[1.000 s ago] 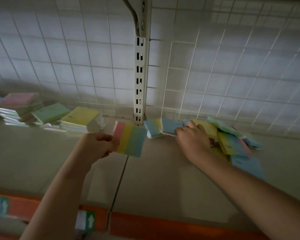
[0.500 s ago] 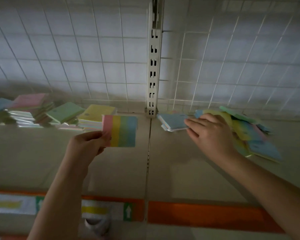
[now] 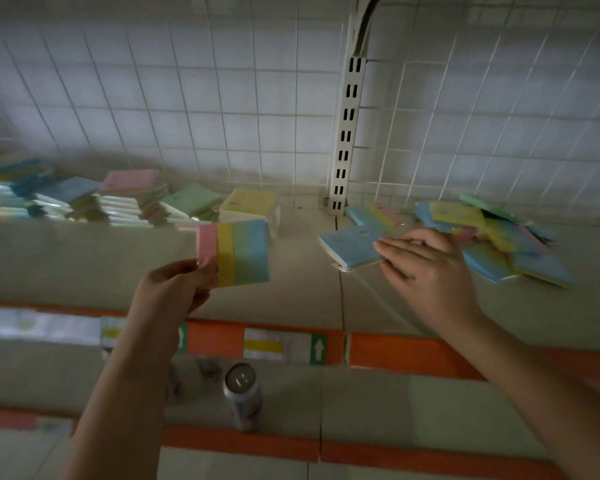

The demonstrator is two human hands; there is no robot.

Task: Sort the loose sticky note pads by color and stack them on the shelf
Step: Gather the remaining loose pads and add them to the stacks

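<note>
Two hands in view: I log both above the upper shelf (image 3: 84, 258).
Left hand (image 3: 174, 289): thumb and fingers pinch the lower left corner of a striped pad (image 3: 234, 252), held upright above the shelf.
Striped pad: bands of pink, yellow, green and blue, side by side; it touches nothing but my left hand.
Right hand (image 3: 426, 265): fingers nearly straight, tips pressing on a blue pad (image 3: 350, 247); I see no curl round it.
Blue pad: lies flat on the shelf just right of the slotted upright (image 3: 347, 133), one edge under my fingertips.
Loose pile (image 3: 499, 237): blue, yellow, pink and green pads, overlapping and askew, on the shelf behind and right of my right hand.
Sorted stacks (image 3: 132, 199): a row along the back left of the shelf; tops read blue, pink, green and yellow; the far left ones are blurred.
Backing: white wire grid (image 3: 222, 98).
Shelf edge: orange strip (image 3: 406, 355) with price labels (image 3: 281, 346).
Lower shelf: one can (image 3: 241, 393), standing upright.
</note>
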